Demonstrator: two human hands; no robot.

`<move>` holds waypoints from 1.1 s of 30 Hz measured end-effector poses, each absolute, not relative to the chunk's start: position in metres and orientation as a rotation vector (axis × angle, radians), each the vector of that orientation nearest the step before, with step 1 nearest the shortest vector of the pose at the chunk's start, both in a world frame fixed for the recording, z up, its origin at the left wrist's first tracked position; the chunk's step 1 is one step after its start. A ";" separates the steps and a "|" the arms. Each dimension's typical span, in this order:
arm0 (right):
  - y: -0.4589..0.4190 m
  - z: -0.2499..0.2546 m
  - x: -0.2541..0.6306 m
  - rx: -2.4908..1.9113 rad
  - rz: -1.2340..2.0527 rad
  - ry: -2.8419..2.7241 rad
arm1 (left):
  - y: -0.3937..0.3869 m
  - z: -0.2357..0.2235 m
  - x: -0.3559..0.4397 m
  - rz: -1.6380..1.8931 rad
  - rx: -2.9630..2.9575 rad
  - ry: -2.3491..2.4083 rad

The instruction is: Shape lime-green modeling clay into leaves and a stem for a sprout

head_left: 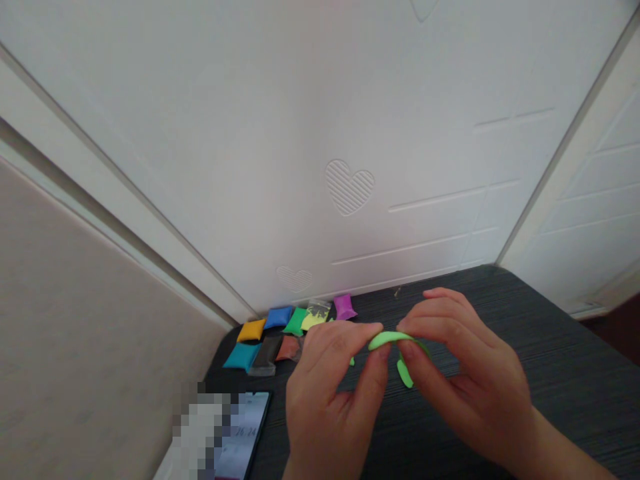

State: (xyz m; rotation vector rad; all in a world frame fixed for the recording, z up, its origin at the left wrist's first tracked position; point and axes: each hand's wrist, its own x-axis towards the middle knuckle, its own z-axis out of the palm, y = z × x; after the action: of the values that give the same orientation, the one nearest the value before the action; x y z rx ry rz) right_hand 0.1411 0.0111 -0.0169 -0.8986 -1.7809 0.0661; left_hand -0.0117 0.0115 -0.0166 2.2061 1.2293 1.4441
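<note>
A thin strip of light green clay (389,340) arches between both my hands above a dark striped table (550,360). My left hand (333,393) pinches its left end between thumb and forefinger. My right hand (460,373) pinches the right end, and the strip curls down under its fingers to a loose tip (404,375). A small green bit (352,361) shows just below my left fingers.
Several small clay packets lie at the table's far left corner: orange (251,329), blue (279,317), green (296,321), yellow (315,316), purple (345,307), teal (243,356), black (267,353), brown (288,348). A phone (245,433) lies at the near left. A white wall rises behind.
</note>
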 end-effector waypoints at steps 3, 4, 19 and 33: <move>0.011 -0.017 0.141 -0.897 0.051 -1.777 | 0.013 -0.016 -0.012 1.449 2.202 1.240; 0.011 -0.017 0.141 -0.897 0.050 -1.776 | 0.013 -0.016 -0.011 1.453 2.205 1.244; 0.011 -0.015 0.142 -0.931 0.047 -1.789 | 0.012 -0.013 -0.011 1.417 2.259 1.273; 0.012 -0.016 0.142 -0.918 0.070 -1.787 | 0.012 -0.012 -0.013 1.379 2.255 1.253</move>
State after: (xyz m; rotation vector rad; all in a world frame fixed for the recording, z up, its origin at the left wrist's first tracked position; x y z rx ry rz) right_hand 0.1423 0.0117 -0.0158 -0.9182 -1.7869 0.0704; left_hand -0.0127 0.0124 -0.0119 2.2548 1.2530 1.3791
